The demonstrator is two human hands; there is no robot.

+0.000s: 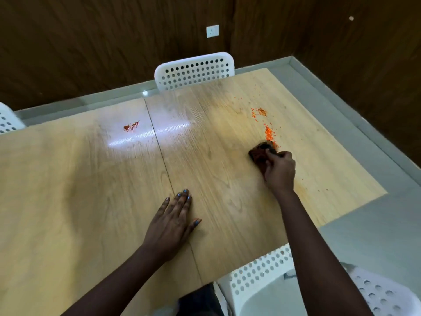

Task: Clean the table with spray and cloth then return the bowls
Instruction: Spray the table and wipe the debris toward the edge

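My right hand (pixel 279 170) grips a dark bunched cloth (pixel 259 152) pressed on the wooden table (pixel 91 190), at the near end of a trail of orange grains (pixel 268 132). More orange grains (pixel 261 111) lie scattered further back on the right. A small patch of red crumbs (pixel 131 127) lies left of the table's seam. My left hand (pixel 174 221) rests flat on the table near the seam, fingers straight. No spray bottle or bowls are in view.
A white perforated chair (pixel 194 70) stands at the table's far side. Another white chair (pixel 262 277) is at the near edge under my right arm, and part of a third chair (pixel 6 120) at the far left. Grey floor (pixel 376 224) lies to the right.
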